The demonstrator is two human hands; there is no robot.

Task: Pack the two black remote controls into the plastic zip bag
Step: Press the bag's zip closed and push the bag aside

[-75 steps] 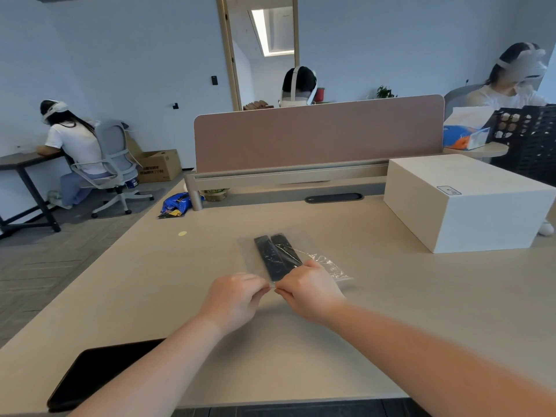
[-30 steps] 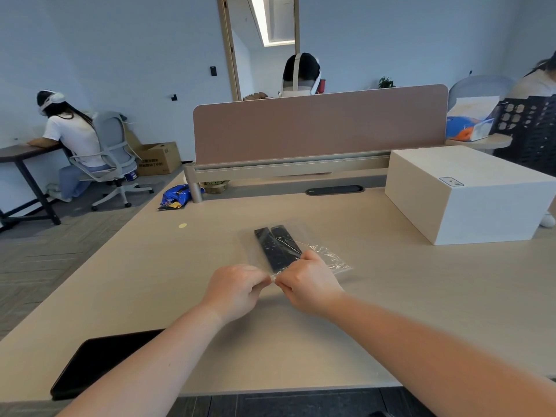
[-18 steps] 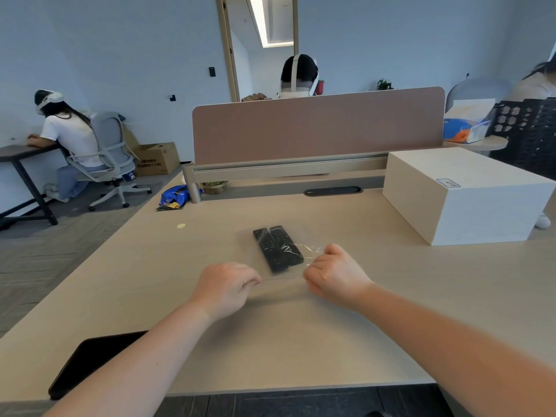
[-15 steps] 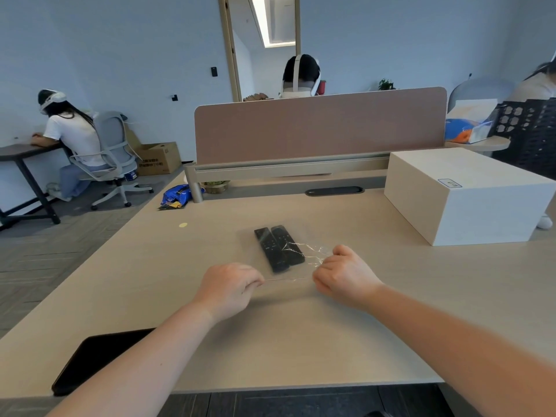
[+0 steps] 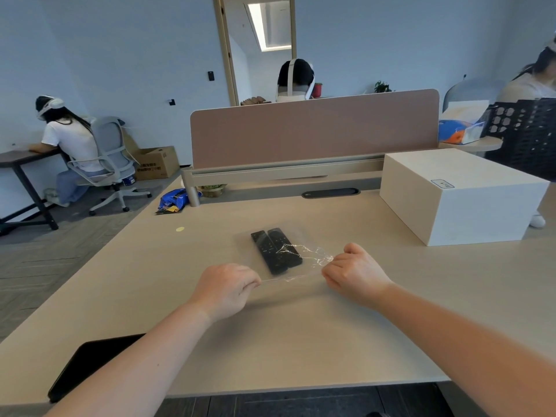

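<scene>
Two black remote controls point(image 5: 276, 250) lie side by side inside a clear plastic zip bag point(image 5: 304, 239) flat on the light wooden desk point(image 5: 301, 332). The bag's near edge, with the zip strip, runs between my two hands. My left hand point(image 5: 225, 288) pinches the left end of that edge. My right hand point(image 5: 353, 273) pinches its right end, where the plastic is crinkled. Both fists are closed on the bag; the fingertips are hidden.
A large white box point(image 5: 457, 194) stands at the right back of the desk. A black tablet point(image 5: 90, 362) lies at the near left edge. A brown divider panel point(image 5: 313, 130) closes the desk's far side. People sit at other desks around.
My right hand has slid to the right along the bag's near edge, away from my left hand. The left hand stayed in place. The remotes have not moved.
</scene>
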